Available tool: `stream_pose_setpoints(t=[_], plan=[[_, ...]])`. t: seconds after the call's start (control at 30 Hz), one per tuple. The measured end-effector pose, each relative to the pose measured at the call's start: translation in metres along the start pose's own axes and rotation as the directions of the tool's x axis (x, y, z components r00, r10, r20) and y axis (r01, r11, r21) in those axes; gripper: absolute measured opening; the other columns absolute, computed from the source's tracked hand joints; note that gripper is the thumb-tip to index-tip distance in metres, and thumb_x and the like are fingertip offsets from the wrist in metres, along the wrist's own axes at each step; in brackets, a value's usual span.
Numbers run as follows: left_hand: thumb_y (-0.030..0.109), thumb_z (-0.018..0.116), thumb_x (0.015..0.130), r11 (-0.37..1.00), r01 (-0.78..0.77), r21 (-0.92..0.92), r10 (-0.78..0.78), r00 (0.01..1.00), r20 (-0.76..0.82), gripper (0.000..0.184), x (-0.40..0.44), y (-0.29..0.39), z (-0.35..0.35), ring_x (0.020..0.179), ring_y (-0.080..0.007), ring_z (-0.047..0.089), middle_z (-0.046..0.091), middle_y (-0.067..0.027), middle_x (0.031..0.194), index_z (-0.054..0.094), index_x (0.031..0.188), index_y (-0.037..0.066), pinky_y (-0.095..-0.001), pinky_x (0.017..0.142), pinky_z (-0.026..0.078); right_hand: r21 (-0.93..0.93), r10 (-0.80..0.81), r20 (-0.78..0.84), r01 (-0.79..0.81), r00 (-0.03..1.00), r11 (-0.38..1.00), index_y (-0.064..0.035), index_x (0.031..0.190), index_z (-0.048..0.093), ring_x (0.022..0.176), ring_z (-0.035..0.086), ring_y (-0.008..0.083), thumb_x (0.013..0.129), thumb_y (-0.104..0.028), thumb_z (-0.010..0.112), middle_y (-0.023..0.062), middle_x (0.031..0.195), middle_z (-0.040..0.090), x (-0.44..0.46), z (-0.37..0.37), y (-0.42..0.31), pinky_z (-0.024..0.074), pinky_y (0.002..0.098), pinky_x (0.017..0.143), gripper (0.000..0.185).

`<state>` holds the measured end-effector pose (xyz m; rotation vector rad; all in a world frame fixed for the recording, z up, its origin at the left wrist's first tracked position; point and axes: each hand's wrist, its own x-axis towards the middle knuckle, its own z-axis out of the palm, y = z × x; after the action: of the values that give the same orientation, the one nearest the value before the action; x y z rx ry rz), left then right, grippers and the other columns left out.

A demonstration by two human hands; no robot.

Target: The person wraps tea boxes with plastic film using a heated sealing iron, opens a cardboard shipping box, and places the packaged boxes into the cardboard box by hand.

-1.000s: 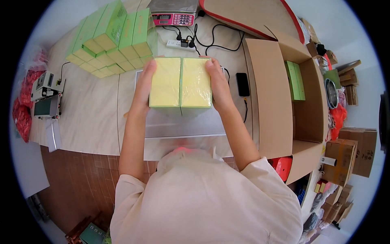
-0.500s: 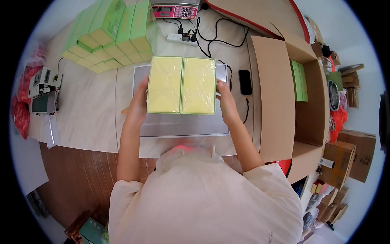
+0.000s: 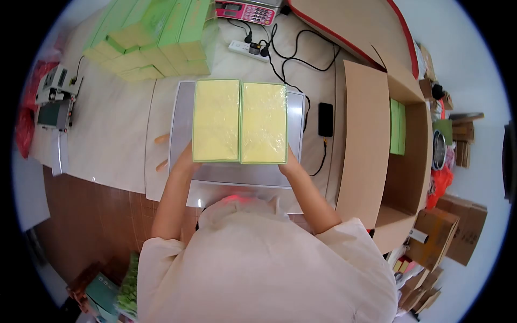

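Note:
Two yellow-topped green boxes (image 3: 216,121) in clear film stand side by side over a grey metal plate (image 3: 237,175). At their lower left edge is my left hand (image 3: 186,159), and at the lower right my right hand (image 3: 287,161). Both hands hold the pair from the sides, with most of the fingers hidden by the boxes. A stack of similar green boxes (image 3: 183,37) stands at the back left.
An open cardboard box (image 3: 363,140) with green boxes inside stands at the right. A phone (image 3: 325,119) on a cable lies beside it. Behind are a power strip (image 3: 247,50) and a pink scale (image 3: 246,12). A small machine (image 3: 55,99) sits far left.
The pair of boxes looks larger and its lower edge sits lower in view. My hands have slid lower and are now mostly hidden by the boxes. The whole view has shifted slightly.

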<state>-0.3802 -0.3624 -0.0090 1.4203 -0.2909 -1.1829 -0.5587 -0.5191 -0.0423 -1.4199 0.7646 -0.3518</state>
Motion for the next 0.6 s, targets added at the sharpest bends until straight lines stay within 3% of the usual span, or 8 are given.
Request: stream_pose_setpoints(t=[0.07,0.1,0.17,0.23,0.27,0.33,0.43,0.6], plan=[[0.043,0.047,0.094,1.0,-0.015,0.013,0.014,0.997,0.072,0.06,0.001,-0.022,-0.008,0.114,-0.019,0.049,0.05,-0.0119,0.127,0.04,0.134,-0.002,-0.03,0.093,0.042,-0.034,0.023,0.012,-0.023,1.0,0.999,-0.0013,0.131,0.044,0.094,0.056,0.0214,0.097,-0.046,0.036,0.012,0.111,0.058,0.006,-0.007,0.005,0.0447,0.0332,0.088,0.056],[0.044,0.047,0.094,1.0,-0.023,0.01,0.022,0.996,0.086,0.061,0.001,-0.033,-0.009,0.113,-0.019,0.049,0.051,-0.0119,0.126,0.041,0.133,-0.002,-0.0299,0.093,0.043,0.12,0.193,0.116,-0.207,0.974,0.971,-0.0019,0.132,0.044,0.098,0.057,0.0207,0.097,-0.04,0.041,0.0122,0.115,0.057,0.001,-0.01,-0.04,0.0454,0.0328,0.089,0.052],[0.053,0.04,0.093,0.917,-0.371,0.149,0.39,0.912,-0.129,0.07,-0.001,-0.044,0.005,0.115,-0.0201,0.047,0.047,-0.0124,0.128,0.032,0.136,-0.002,-0.0313,0.095,0.04,0.227,0.405,0.346,-0.494,0.846,0.839,-0.0044,0.137,0.041,0.11,0.056,0.0197,0.094,-0.025,0.05,0.0111,0.128,0.053,0.014,-0.024,-0.058,0.0479,0.0315,0.09,0.048],[0.064,0.034,0.089,0.66,-0.548,0.514,0.705,0.688,-0.171,0.086,-0.005,-0.033,0.014,0.121,-0.0229,0.042,0.039,-0.0141,0.134,0.018,0.141,-0.002,-0.0336,0.1,0.036,0.197,0.342,0.49,-0.484,0.802,0.853,-0.004,0.142,0.032,0.12,0.05,0.0198,0.096,-0.026,0.045,0.0098,0.135,0.047,0.032,-0.022,-0.086,0.0417,0.0308,0.098,0.053],[0.07,0.03,0.087,0.608,-0.561,0.562,0.76,0.617,-0.206,0.093,-0.009,-0.039,0.018,0.124,-0.0243,0.04,0.035,-0.015,0.138,0.011,0.144,-0.002,-0.0348,0.102,0.034,0.172,0.349,0.512,-0.492,0.785,0.854,-0.004,0.142,0.032,0.12,0.05,0.0198,0.096,-0.026,0.045,0.0098,0.135,0.047,0.039,-0.013,-0.098,0.0417,0.0308,0.098,0.053],[0.069,0.03,0.087,0.601,-0.581,0.549,0.792,0.522,-0.316,0.096,-0.016,-0.073,0.029,0.132,-0.0312,0.015,0.011,-0.0187,0.144,-0.002,0.143,-0.002,-0.0416,0.107,0.019,0.215,0.09,0.683,-0.317,0.725,0.924,-0.0036,0.144,0.028,0.129,0.039,0.0195,0.097,-0.026,0.041,0.008,0.143,0.039,0.05,0.005,-0.113,0.0311,0.0301,0.107,0.054],[0.068,0.029,0.088,0.595,-0.594,0.541,0.803,0.409,-0.434,0.1,-0.031,-0.096,0.049,0.14,-0.038,-0.01,-0.014,-0.0225,0.15,-0.015,0.142,-0.002,-0.0484,0.112,0.004,0.092,0.152,0.803,-0.371,0.577,0.924,-0.0046,0.145,0.027,0.135,0.03,0.0197,0.097,-0.028,0.037,0.0075,0.148,0.031,0.067,0.01,-0.102,0.0216,0.0306,0.111,0.054],[0.066,0.037,0.087,0.666,-0.419,0.617,0.74,0.477,-0.475,0.103,-0.048,-0.116,0.07,0.139,-0.0406,-0.007,-0.013,-0.0279,0.148,-0.016,0.141,-0.004,-0.0523,0.111,0.004,-0.018,0.226,0.863,-0.419,0.451,0.908,-0.0032,0.144,0.027,0.136,0.028,0.0206,0.097,-0.031,0.039,0.0084,0.148,0.03,0.081,0.007,-0.091,0.0203,0.0305,0.112,0.056]])
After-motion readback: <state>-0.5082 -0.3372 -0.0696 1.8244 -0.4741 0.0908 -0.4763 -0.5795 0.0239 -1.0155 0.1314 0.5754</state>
